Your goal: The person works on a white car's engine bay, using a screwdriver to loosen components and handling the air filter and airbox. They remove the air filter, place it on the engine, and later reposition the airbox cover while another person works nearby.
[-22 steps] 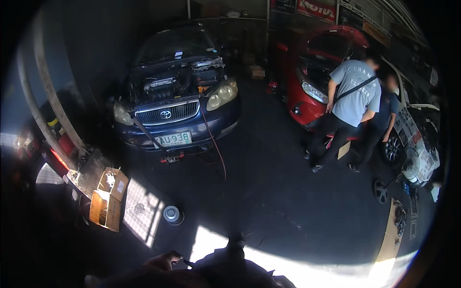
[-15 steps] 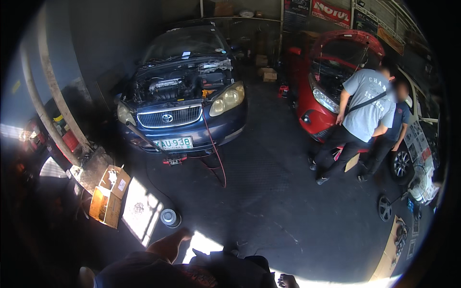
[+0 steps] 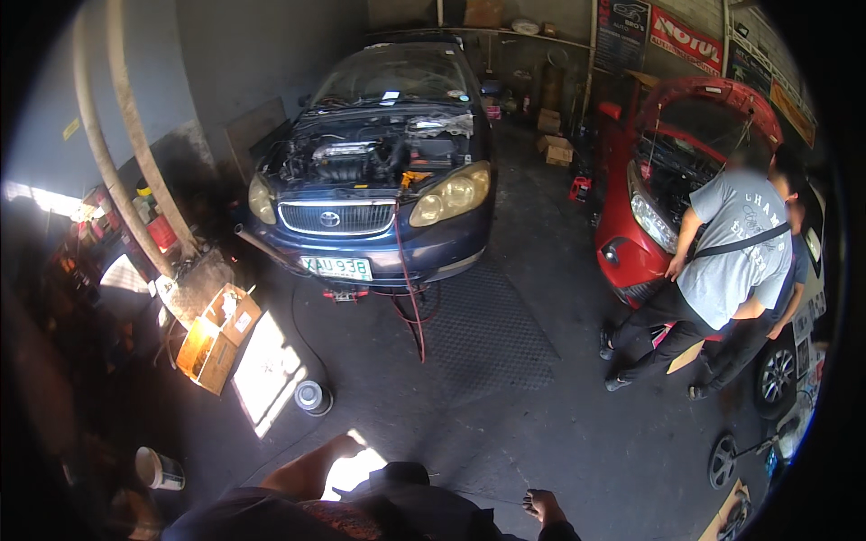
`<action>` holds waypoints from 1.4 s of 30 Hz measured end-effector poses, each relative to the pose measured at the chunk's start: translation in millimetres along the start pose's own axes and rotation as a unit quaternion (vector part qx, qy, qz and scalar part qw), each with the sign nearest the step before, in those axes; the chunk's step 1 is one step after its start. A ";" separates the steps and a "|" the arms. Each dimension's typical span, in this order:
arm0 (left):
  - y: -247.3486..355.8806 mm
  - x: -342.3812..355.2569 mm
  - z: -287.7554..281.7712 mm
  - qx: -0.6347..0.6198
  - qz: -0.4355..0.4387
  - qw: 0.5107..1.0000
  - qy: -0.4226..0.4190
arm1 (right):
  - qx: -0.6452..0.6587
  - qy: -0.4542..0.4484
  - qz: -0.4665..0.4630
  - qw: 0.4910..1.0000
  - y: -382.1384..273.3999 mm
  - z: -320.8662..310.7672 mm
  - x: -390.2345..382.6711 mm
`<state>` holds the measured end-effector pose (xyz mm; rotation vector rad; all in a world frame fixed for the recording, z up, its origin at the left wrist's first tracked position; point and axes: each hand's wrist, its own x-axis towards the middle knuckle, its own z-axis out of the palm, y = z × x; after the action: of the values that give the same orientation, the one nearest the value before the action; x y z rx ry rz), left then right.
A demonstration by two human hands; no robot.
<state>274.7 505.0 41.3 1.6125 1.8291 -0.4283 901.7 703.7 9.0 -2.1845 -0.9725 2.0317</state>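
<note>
Hands first: your right hand [image 3: 544, 507] is hanging low at the bottom edge, fingers loosely curled and holding nothing, with the dark concrete floor [image 3: 505, 397] behind it. Your left hand [image 3: 345, 444] is showing only as the end of a bare forearm by a bright sun patch; you cannot tell how its fingers are standing, and it is gripping nothing that shows. Nearest to it, a small round metal can [image 3: 309, 395] is sitting on the floor just beside a larger sunlit patch. A white cup [image 3: 159, 469] is standing well to your left, and an open cardboard box [image 3: 216, 335] is lying beyond the can.

Ahead of you a dark blue car [image 3: 379, 194] is standing with its bonnet off and engine showing, a red hose [image 3: 408, 288] trailing down from its front onto a dark floor mat [image 3: 487, 334]. To your right, two people [image 3: 731, 270] are leaning into the open engine bay of a red car [image 3: 658, 180].
</note>
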 end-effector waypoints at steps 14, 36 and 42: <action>1.8 164.6 -197.2 -0.133 0.035 0.990 -0.005 | -0.392 0.024 -0.209 0.895 -86.1 -10.7 113.2; 303.8 357.6 -233.9 -0.522 0.041 0.823 -0.220 | 0.165 0.047 0.119 0.978 56.3 -236.9 14.4; 390.2 399.4 -249.1 0.085 0.513 0.844 0.131 | -0.004 0.093 0.031 0.995 81.7 -374.8 66.8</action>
<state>576.8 1036.4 29.1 2.5685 0.8383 0.1411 1273.0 816.1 -23.6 -2.3836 -0.9030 1.8092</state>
